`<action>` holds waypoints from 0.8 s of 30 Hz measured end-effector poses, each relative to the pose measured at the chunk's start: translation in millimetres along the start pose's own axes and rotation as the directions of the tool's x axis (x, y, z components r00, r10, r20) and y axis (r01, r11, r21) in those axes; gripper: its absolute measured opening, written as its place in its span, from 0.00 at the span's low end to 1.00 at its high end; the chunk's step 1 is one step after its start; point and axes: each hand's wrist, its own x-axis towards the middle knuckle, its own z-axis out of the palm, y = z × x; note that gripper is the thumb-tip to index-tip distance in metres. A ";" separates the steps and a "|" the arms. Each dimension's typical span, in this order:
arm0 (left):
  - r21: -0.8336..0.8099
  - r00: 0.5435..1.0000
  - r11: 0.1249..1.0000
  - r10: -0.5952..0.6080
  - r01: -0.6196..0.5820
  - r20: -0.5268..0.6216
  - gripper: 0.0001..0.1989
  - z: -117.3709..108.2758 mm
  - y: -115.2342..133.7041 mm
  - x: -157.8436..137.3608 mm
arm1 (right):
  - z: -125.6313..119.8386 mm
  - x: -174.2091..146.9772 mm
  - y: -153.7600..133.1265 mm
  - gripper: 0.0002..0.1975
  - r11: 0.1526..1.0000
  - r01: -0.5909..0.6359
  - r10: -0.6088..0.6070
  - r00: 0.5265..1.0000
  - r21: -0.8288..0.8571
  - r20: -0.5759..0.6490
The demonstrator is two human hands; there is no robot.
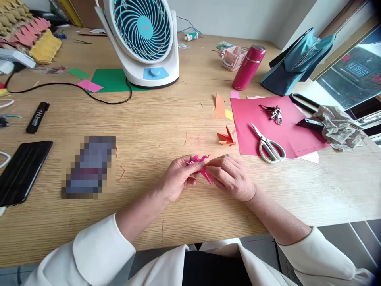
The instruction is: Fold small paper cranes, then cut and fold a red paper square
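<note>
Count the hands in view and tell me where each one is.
2. The left hand grips the pink paper piece near the table's front edge; the right hand is at that piece's right side.

The pink paper piece (206,177) between the left hand (177,177) and the right hand (233,177) looks thin and matt. Beneath the hands, the table (149,133) shows wood grain with a soft sheen. Beyond the right hand, the scissors (266,145) have smooth metal blades and plastic-looking handles, and the flask (248,69) is glossy, like lacquered metal. Beyond the left hand, the fan (145,27) appears of smooth plastic.
</note>
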 end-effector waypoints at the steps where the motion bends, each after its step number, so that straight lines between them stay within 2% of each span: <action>1: 0.001 1.000 1.000 -0.005 0.005 -0.008 0.16 1.1 -1.9 0.6 | -1.3 -2.0 1.6 0.12 1.000 0.017 -0.017 1.000 -0.008 0.010; 8: 0.078 0.996 0.993 0.087 -0.085 -0.017 0.15 2.9 -8.0 -0.4 | -5.3 -0.1 3.6 0.11 0.997 0.075 -0.074 0.997 -0.023 0.038; 13: 0.206 0.988 0.966 0.152 -0.156 0.031 0.15 -3.0 -7.0 -0.6 | -2.5 -2.2 3.4 0.11 0.998 0.064 -0.063 0.997 -0.016 0.032; 17: 0.318 0.975 0.923 0.221 -0.217 0.025 0.15 -6.3 -7.5 -0.2 | 0.2 -5.8 4.2 0.09 0.999 0.049 -0.049 0.998 -0.023 0.034; 24: 0.392 0.942 0.864 0.336 -0.315 0.016 0.11 -1.4 -9.8 -2.8 | 2.1 -3.2 1.0 0.08 1.000 0.024 -0.024 1.000 -0.010 -0.019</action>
